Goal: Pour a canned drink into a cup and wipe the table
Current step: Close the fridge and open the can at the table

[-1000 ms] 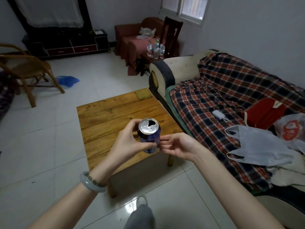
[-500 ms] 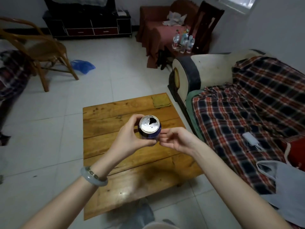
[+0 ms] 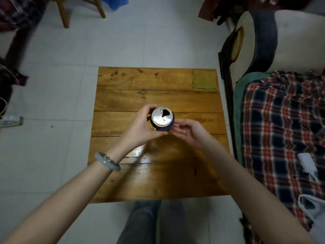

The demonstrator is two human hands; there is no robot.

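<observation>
A dark blue drink can (image 3: 162,117) with a silver top and an open mouth hole stands upright over the middle of the wooden table (image 3: 123,95). My left hand (image 3: 140,128) grips it from the left, fingers and thumb curled round its side. My right hand (image 3: 189,132) is beside the can on the right, its loosely curled fingertips at the can's wall. A yellow-green cloth (image 3: 204,83) lies flat on the table's far right corner. No cup is in view.
A sofa with a plaid cover (image 3: 281,124) runs along the table's right side, with a white plastic bag (image 3: 313,212) on it. A wooden chair (image 3: 65,13) stands at the far left on the tiled floor. My legs are below the table's near edge.
The view has tilted down and come closer, so the table now lies straight below. Both hands and the can have stayed together over the table's middle.
</observation>
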